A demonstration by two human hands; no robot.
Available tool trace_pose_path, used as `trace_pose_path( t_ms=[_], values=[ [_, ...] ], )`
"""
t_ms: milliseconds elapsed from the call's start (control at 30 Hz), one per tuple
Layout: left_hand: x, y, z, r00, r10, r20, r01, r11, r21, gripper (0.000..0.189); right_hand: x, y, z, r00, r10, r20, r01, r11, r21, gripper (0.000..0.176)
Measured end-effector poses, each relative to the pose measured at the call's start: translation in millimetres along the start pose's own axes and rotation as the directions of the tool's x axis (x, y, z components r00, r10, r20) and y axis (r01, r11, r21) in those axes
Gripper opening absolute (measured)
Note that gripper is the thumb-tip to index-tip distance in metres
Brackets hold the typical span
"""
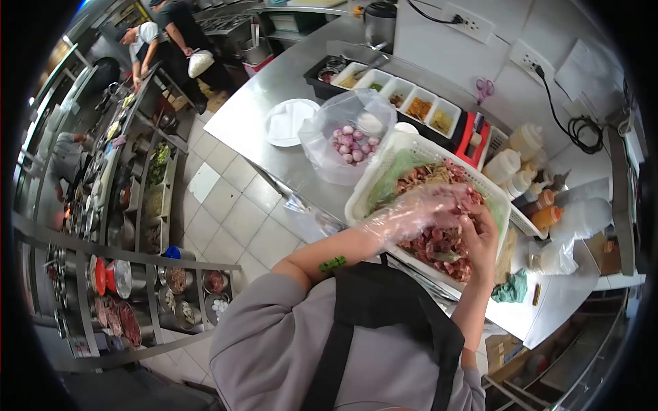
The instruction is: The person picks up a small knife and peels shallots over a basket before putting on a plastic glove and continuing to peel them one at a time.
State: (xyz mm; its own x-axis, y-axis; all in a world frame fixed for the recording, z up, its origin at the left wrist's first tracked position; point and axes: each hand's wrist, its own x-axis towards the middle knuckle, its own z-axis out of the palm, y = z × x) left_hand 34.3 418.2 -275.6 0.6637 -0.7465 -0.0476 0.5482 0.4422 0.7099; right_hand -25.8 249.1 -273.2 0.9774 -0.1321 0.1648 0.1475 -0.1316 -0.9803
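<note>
My left hand (442, 207), in a clear plastic glove, reaches over a white plastic basket (358, 198). Its fingers are smeared and partly hidden by glare. My right hand (482, 229) is bare, with bent fingers and thumb against or very near the left fingertips; what they pinch, if anything, is hidden. Under both hands the basket holds a heap of reddish-purple pieces (439, 250) with brownish scraps, whose kind I cannot make out. Green plastic (385, 179) lines the basket. Beside it, a clear plastic bag (322, 152) holds several small purple onions (355, 145).
A white plate (291, 123) and a container rack with yellow and orange fillings (419, 108) stand behind. Squeeze bottles (504, 166) and a green cloth (510, 286) lie right. Two people (181, 41) work at the far left beside shelves (154, 178).
</note>
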Motion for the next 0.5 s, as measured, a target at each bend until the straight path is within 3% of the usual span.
trace_pose_path(
  t_ms=[67, 100, 133, 200, 300, 367, 467, 500],
  values=[
    [1, -4, -2, 0.99, 0.027, -0.137, -0.03, 0.999, -0.022, 0.029, 0, 1, 1, 0.993, -0.11, 0.037, 0.113, 0.99, -0.088, 0.016],
    [5, -10, -9, 0.994, 0.074, -0.076, -0.079, 0.995, -0.064, 0.025, -1, 1, 0, 0.994, -0.103, 0.043, 0.106, 0.99, -0.091, 0.015],
    [10, -12, -15, 0.995, 0.028, -0.095, -0.037, 0.995, -0.096, 0.022, -2, 0, -1, 0.995, -0.094, 0.044, 0.098, 0.991, -0.096, 0.014],
    [12, -14, -17, 0.99, 0.022, -0.139, -0.033, 0.996, -0.081, 0.021, -3, -6, 0, 0.996, 0.091, 0.025, -0.091, 0.996, 0.017, 0.014],
    [6, -5, -2, 0.98, -0.008, -0.2, 0.0, 0.999, -0.038, 0.022, 0, -2, 1, 1.0, -0.009, -0.021, 0.009, 1.0, -0.006, 0.016],
    [5, -9, -4, 0.983, -0.018, -0.181, 0.014, 1.0, -0.023, 0.024, 1, 1, -3, 0.997, 0.056, -0.048, -0.053, 0.997, 0.058, 0.019],
    [9, -9, -12, 0.991, -0.046, -0.128, 0.047, 0.999, 0.008, 0.03, 0, -9, -14, 0.99, 0.1, -0.103, -0.102, 0.995, -0.014, 0.021],
    [11, -9, -12, 0.993, -0.029, -0.112, 0.027, 0.999, -0.022, 0.033, 1, -9, -17, 0.997, 0.015, -0.075, -0.017, 0.999, -0.029, 0.024]
  ],
)
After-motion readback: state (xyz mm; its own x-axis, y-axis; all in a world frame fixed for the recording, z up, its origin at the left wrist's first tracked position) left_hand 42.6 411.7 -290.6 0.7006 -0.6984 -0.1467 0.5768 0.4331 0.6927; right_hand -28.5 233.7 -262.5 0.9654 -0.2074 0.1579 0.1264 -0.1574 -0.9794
